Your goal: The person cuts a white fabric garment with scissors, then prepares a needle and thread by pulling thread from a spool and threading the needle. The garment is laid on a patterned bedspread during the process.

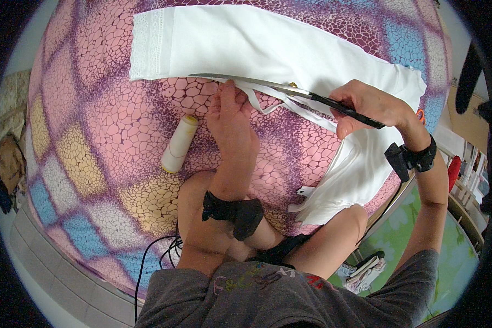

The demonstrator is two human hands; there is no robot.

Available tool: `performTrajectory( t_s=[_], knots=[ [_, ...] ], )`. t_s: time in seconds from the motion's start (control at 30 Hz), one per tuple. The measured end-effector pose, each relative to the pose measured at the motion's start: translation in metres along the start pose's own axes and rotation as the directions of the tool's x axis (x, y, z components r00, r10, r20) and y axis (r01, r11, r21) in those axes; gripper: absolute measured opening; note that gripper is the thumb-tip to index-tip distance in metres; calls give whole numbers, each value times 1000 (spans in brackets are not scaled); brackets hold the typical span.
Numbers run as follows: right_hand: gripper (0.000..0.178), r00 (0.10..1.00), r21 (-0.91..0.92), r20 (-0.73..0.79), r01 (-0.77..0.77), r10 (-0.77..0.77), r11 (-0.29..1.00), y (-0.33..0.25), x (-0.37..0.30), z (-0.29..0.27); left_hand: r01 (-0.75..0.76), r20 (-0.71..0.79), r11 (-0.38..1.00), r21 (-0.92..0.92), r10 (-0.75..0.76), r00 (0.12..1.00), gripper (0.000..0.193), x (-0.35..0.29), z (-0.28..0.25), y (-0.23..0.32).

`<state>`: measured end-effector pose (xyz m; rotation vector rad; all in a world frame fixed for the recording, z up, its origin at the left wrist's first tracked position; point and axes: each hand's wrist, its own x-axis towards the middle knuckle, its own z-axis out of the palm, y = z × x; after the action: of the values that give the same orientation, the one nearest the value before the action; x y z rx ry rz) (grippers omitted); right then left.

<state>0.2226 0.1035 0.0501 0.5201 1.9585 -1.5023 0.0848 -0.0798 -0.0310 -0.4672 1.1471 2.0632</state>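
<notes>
A long piece of white cloth (246,44), edged with lace at its left end, lies across the patterned bedspread. My right hand (363,106) is closed around the black handles of a pair of scissors (306,94). Their long blades point left along the cloth's near edge. My left hand (230,112) reaches up to that same edge and pinches it beside the blades, close to their tip. A narrow white strip (265,108) hangs loosely under the blades, between my hands. My left fingertips partly cover what they hold.
A cone of white thread (180,145) lies left of my left forearm. Bunched white fabric (341,188) with a small tag rests by my right leg. A black cable (142,259) runs at the lower left. The bedspread's right edge drops to a green floor (421,240).
</notes>
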Motion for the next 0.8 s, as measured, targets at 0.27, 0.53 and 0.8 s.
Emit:
performTrajectory(
  t_s=[0.27,0.53,0.8],
  knots=[
    [55,999,-13,-26,-40,39,999,3,1,-2,-15,-30,1000,13,15,999,8,-2,3,1],
    [52,999,75,6,-37,36,997,7,1,-4,-35,-60,998,45,37,997,7,-3,6,2],
    [60,998,-2,54,46,-46,999,2,18,3,-79,-26,993,82,82,996,9,-5,7,4]
  ],
)
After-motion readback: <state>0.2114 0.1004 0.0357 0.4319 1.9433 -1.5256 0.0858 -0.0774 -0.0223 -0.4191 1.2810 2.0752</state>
